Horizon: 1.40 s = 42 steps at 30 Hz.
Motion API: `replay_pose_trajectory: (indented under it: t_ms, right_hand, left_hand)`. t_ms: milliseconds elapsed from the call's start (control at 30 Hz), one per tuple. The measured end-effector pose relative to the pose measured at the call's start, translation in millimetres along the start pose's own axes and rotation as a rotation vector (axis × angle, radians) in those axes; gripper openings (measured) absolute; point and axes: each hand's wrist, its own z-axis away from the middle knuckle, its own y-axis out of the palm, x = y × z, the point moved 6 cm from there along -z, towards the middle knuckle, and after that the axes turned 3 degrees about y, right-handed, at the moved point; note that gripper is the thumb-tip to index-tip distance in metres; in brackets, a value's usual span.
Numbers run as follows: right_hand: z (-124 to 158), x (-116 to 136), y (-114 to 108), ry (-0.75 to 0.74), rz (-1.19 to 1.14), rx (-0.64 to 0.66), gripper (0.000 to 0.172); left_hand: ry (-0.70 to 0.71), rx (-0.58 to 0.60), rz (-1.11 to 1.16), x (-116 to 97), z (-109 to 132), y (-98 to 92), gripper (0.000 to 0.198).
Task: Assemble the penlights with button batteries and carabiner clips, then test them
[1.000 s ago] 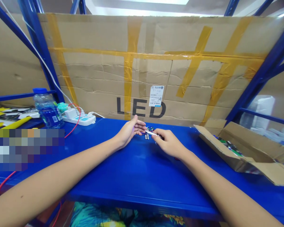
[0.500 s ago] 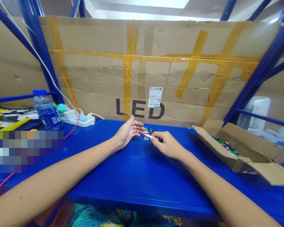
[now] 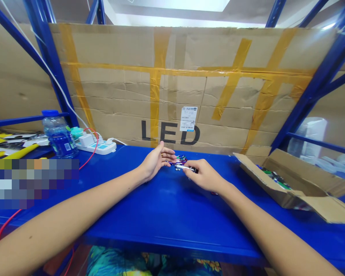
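- Since the earlier frames, little has shifted: the right hand (image 3: 206,177) has drawn the slim silver metal pen-like stick (image 3: 186,168) a touch nearer the left hand (image 3: 156,161), and the view has dropped slightly.
- Left hand: fingers spread, palm turned inward, empty, just beside the small heap of coloured metal sticks (image 3: 179,158) lying on the blue metal shelf (image 3: 166,211).
- Right hand: fingertips pinch the silver stick near its dark end, so the shiny end points toward the left palm.
- Handling, as a judgement: the stick looks light, stiff and smooth, so likely slippery; a pinch near the middle or at the dark end should steady it.
- Readable writing: "LED" in black letters on the taped brown cardboard sheet (image 3: 189,88) behind; its white sticker (image 3: 188,119) is too small to read.
- An open cardboard box (image 3: 293,184) sits well apart on the right; a clear water bottle with a blue cap (image 3: 57,134) and a white power strip (image 3: 96,145) stand on the left.
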Motion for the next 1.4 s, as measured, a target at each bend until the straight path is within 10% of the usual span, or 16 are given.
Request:
replay_pose_trajectory:
  t_ms: [1400]
  right_hand:
    - [-2.8,-1.8,1.5,0.045,0.005,-0.004,0.024]
  left_hand:
    - [-0.043,0.013,0.049,0.2,2.3,2.4,0.059]
